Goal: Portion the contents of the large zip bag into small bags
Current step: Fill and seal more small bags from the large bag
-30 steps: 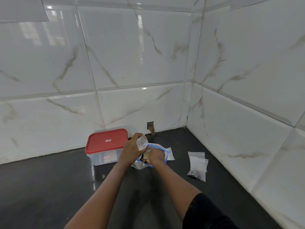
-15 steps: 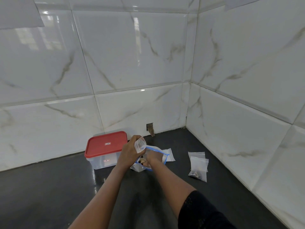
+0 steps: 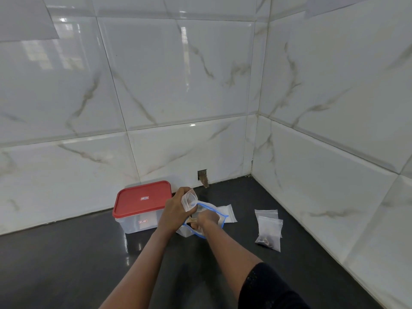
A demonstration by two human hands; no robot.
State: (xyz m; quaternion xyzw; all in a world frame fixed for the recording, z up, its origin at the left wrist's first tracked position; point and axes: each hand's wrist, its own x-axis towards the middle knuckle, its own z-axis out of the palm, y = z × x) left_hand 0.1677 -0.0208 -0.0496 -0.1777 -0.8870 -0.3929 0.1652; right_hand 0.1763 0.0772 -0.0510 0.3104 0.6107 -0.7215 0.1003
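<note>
Clear plastic, blue-edged, the large zip bag is laid just right of the red-lidded container, its long axis slanting away to the right, its mouth open upward. The right hand is reached inside; its grip cannot be told. A small bag, mouth up, is pinched by the left hand. Filled bags are seen further right.

Two bare forearms, short black sleeve on the right arm

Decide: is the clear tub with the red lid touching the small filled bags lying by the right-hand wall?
Apart. The head view shows bare dark counter between the red-lidded clear tub and the small filled bags.
</note>
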